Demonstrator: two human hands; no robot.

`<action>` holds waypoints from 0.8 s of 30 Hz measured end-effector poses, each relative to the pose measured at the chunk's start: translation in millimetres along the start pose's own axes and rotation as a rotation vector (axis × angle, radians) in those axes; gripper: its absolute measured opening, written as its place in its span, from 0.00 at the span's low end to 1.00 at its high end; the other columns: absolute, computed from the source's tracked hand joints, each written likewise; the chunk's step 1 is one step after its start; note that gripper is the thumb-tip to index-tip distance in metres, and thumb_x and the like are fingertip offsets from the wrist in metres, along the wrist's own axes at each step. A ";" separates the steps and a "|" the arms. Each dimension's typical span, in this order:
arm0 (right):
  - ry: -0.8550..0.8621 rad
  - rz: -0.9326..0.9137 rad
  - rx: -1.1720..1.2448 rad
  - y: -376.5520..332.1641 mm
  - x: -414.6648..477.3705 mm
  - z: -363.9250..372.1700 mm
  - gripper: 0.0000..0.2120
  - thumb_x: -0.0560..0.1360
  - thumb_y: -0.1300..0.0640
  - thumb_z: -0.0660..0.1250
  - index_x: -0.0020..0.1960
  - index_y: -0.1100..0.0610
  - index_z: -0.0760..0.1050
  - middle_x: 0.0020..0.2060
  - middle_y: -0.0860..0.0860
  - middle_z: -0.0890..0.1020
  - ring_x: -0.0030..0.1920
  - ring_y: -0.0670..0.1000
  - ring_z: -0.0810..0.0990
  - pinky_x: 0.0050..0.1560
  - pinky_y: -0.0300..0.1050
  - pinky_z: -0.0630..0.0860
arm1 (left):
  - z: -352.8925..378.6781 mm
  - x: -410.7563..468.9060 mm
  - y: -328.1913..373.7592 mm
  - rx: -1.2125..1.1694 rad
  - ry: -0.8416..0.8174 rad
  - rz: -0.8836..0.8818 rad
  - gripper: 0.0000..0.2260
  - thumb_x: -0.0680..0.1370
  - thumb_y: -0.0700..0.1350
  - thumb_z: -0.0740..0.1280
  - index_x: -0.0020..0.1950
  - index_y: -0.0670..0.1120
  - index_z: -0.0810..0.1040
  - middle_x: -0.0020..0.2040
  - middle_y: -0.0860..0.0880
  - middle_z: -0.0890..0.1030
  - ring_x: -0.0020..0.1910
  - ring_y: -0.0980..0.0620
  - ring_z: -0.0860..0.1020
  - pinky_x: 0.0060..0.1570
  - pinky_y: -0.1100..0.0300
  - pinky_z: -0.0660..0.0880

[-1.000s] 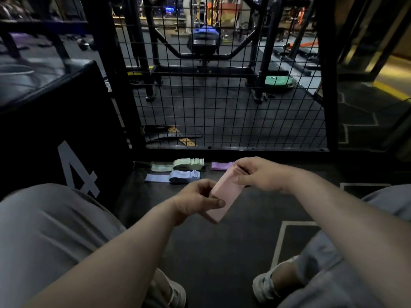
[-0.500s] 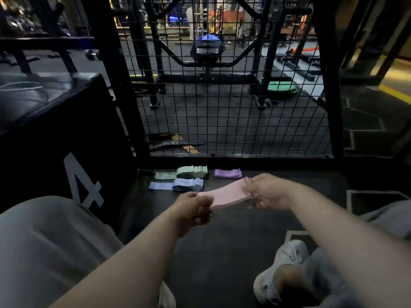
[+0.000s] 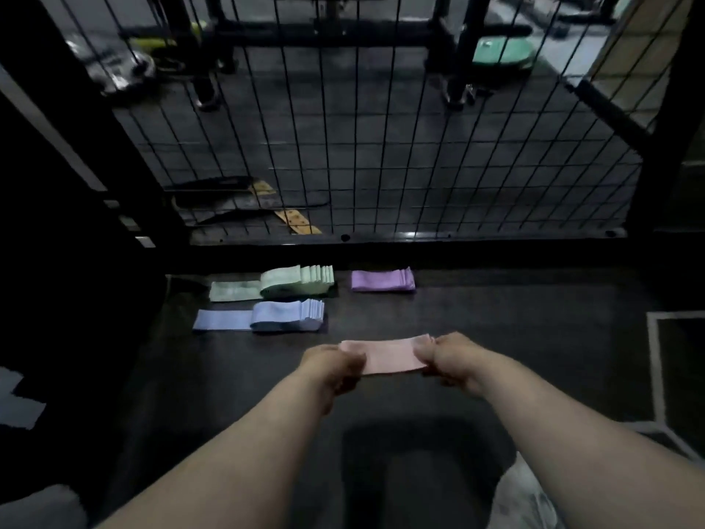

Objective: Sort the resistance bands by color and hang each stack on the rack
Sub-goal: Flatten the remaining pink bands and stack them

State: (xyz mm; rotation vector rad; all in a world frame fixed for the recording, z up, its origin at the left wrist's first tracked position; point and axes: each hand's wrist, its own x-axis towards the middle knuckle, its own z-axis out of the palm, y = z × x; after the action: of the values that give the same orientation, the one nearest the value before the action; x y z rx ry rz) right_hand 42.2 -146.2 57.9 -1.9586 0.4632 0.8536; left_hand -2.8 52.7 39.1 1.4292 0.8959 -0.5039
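A flat stack of pink bands [image 3: 389,357] is held level just above the dark floor. My left hand [image 3: 331,366] pinches its left end and my right hand [image 3: 450,358] pinches its right end. Beyond them lie three sorted stacks on the floor: green bands [image 3: 293,282] at the back left, blue bands [image 3: 282,316] in front of those, and purple bands [image 3: 382,280] at the back right. A black wire-mesh rack panel [image 3: 381,147] rises right behind the stacks.
A black padded box [image 3: 57,261] with white markings stands close on the left. White floor lines [image 3: 656,376] run on the right. Behind the mesh are gym machine frames, a green disc [image 3: 501,51] and a tan strap [image 3: 293,219].
Both hands carried the pink stack forward and down toward the floor, turning it level. The camera tipped down and closer to the stacks.
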 end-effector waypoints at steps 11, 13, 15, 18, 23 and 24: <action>0.200 0.066 0.021 -4.6 177.9 11.6 0.17 0.79 0.53 0.68 0.61 0.64 0.76 0.53 0.58 0.82 0.53 0.58 0.82 0.55 0.50 0.80 | 53.2 176.8 31.8 0.195 0.198 0.043 0.15 0.69 0.48 0.77 0.52 0.43 0.83 0.47 0.44 0.85 0.46 0.46 0.84 0.54 0.52 0.81; 0.226 0.056 0.005 -5.6 194.5 14.3 0.16 0.80 0.53 0.67 0.60 0.65 0.76 0.52 0.56 0.81 0.53 0.56 0.80 0.55 0.46 0.76 | 58.8 194.5 31.4 0.222 0.220 0.077 0.15 0.71 0.50 0.77 0.53 0.45 0.83 0.49 0.46 0.85 0.49 0.45 0.83 0.57 0.53 0.80; 0.241 0.066 -0.052 -5.0 206.3 18.2 0.14 0.81 0.54 0.66 0.58 0.64 0.76 0.52 0.56 0.80 0.55 0.56 0.80 0.53 0.43 0.72 | 62.9 202.6 30.8 0.309 0.264 0.098 0.13 0.73 0.53 0.73 0.53 0.47 0.82 0.51 0.47 0.85 0.52 0.44 0.83 0.57 0.55 0.78; 0.295 0.111 -0.119 0.0 218.2 25.8 0.19 0.80 0.51 0.65 0.64 0.65 0.75 0.61 0.60 0.80 0.61 0.61 0.79 0.56 0.45 0.73 | 66.6 205.9 25.4 0.396 0.329 0.094 0.11 0.75 0.56 0.68 0.51 0.50 0.80 0.56 0.45 0.83 0.56 0.42 0.81 0.58 0.54 0.77; 0.407 0.132 -0.228 2.6 218.6 33.5 0.23 0.81 0.48 0.62 0.71 0.59 0.67 0.70 0.61 0.69 0.69 0.65 0.70 0.68 0.53 0.69 | 71.4 203.4 22.4 0.585 0.362 0.115 0.20 0.76 0.56 0.68 0.65 0.47 0.74 0.65 0.44 0.76 0.66 0.41 0.73 0.65 0.49 0.72; 0.425 0.132 -0.246 3.1 218.3 34.0 0.24 0.81 0.47 0.62 0.73 0.58 0.66 0.71 0.61 0.66 0.70 0.65 0.67 0.70 0.55 0.67 | 72.3 202.0 24.1 0.613 0.361 0.113 0.21 0.77 0.56 0.67 0.66 0.47 0.73 0.66 0.43 0.73 0.67 0.41 0.71 0.66 0.49 0.71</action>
State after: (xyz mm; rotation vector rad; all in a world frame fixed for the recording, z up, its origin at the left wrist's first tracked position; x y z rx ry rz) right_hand 177.8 -114.2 -113.7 -2.3697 0.7705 0.5916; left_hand 152.1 27.8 -109.2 2.1681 0.9808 -0.4615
